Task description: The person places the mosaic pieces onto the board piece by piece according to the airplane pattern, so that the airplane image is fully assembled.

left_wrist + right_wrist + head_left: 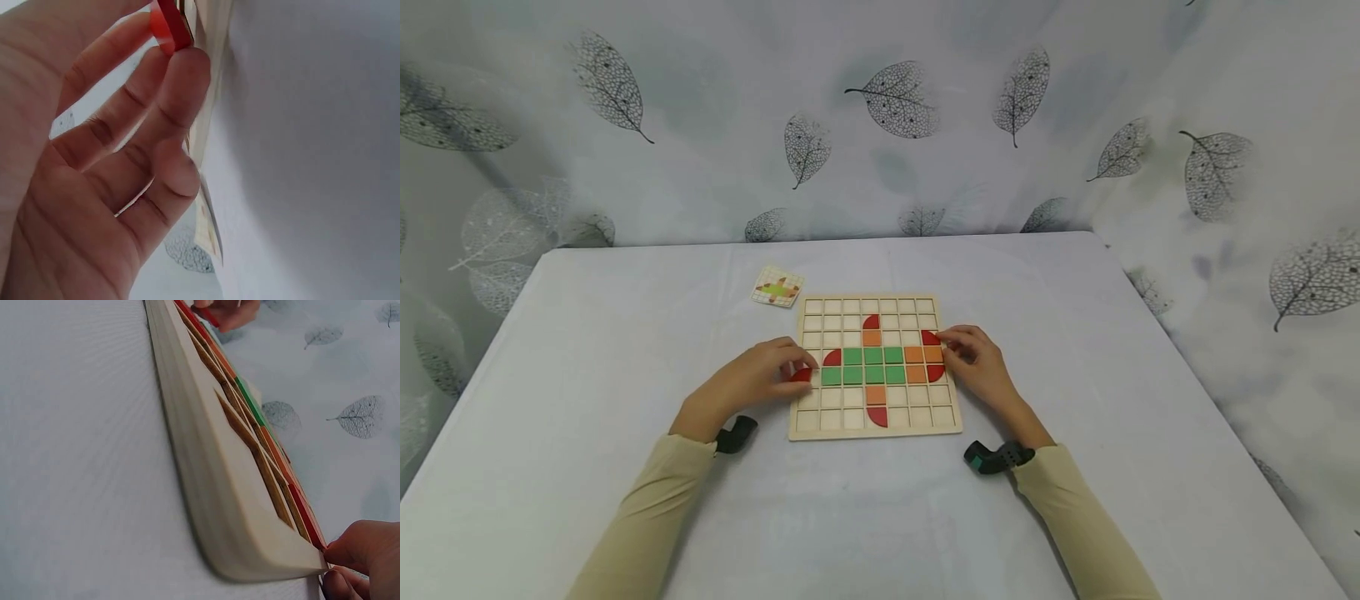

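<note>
A wooden grid board (pixel 876 434) lies on the white table, with green, orange and red tiles set in its cells. My left hand (pixel 760 371) is at the board's left edge, pinching a red quarter-circle tile (pixel 802 375) between thumb and fingers. In the left wrist view the red tile (pixel 170 28) shows at the fingertips, close over the board. At the opposite edge, my right hand (pixel 981 367) grips the rim with thumb and finger, beside a red corner tile (pixel 930 338). In the right wrist view, its fingertips (pixel 344 547) straddle the board's edge.
Behind the board's far left corner lies a small pattern card (pixel 777 287) with a green, orange and red design. The white table (pixel 880 508) ends at a leaf-printed cloth backdrop (pixel 700 125). Each wrist carries a dark camera mount (pixel 998 457).
</note>
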Demonstrator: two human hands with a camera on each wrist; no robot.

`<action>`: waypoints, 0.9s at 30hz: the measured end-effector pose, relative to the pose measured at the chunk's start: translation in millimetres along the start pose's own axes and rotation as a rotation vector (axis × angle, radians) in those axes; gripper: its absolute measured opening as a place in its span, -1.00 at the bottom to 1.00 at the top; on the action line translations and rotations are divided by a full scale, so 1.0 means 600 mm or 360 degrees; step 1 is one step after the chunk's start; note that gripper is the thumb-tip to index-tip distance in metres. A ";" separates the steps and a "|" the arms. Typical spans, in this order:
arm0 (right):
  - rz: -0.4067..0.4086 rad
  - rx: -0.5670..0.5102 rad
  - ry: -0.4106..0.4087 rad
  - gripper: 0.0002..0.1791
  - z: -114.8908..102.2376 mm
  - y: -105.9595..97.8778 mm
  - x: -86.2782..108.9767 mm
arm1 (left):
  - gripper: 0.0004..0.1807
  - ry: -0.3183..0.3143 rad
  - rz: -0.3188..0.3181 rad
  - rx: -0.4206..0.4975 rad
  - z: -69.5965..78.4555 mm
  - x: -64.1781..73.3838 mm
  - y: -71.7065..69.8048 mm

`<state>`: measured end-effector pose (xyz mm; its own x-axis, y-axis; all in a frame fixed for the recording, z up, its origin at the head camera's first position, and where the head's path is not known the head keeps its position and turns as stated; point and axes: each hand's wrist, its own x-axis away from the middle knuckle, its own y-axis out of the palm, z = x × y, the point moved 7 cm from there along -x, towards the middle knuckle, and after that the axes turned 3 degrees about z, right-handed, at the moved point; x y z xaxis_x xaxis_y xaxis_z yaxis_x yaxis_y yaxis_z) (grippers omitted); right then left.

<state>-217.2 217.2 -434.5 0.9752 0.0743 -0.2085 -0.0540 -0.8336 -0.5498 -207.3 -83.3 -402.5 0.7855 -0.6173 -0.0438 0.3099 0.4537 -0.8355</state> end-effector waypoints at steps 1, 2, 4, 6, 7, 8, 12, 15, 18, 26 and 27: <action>0.0000 0.0001 0.0002 -0.69 0.000 0.000 0.000 | -0.73 0.0000 -0.0012 0.0011 0.000 -0.002 0.002; 0.0000 0.0005 0.0003 -0.69 0.001 0.000 0.001 | -0.73 -0.0010 -0.0023 0.0021 0.001 -0.005 0.004; -0.0002 0.0007 0.0005 -0.69 0.001 0.000 0.001 | -0.73 -0.0035 -0.0048 0.0023 0.001 -0.009 0.008; -0.0005 0.0004 0.0004 -0.69 0.000 0.001 0.002 | -0.73 -0.0059 -0.0066 0.0017 0.001 -0.012 0.011; -0.0007 0.0002 0.0002 -0.69 -0.001 0.001 0.001 | -0.73 -0.0066 -0.0071 0.0019 0.002 -0.013 0.012; -0.0008 0.0001 -0.0001 -0.70 -0.001 0.001 0.001 | -0.73 -0.0073 -0.0075 0.0023 0.002 -0.014 0.012; -0.0012 -0.0003 -0.0006 -0.69 -0.002 0.000 0.001 | -0.74 -0.0059 -0.0073 0.0055 0.005 -0.017 0.011; -0.0012 -0.0011 -0.0008 -0.69 -0.002 -0.001 0.000 | -0.74 -0.0047 -0.0073 0.0070 0.006 -0.017 0.011; -0.0016 -0.0007 -0.0014 -0.69 0.001 0.000 0.000 | -0.74 -0.0044 -0.0066 0.0071 0.008 -0.017 0.009; -0.0010 0.0003 -0.0012 -0.68 0.008 -0.006 0.004 | -0.81 0.0034 0.0010 0.0102 0.012 -0.017 0.017; -0.0008 -0.0004 -0.0015 -0.67 0.009 -0.007 0.004 | -0.84 0.0043 0.0035 0.0106 0.012 -0.017 0.017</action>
<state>-215.7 223.8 -436.8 0.9734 0.0833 -0.2133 -0.0489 -0.8345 -0.5489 -208.4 -67.9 -406.4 0.7779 -0.6235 -0.0775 0.3283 0.5085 -0.7960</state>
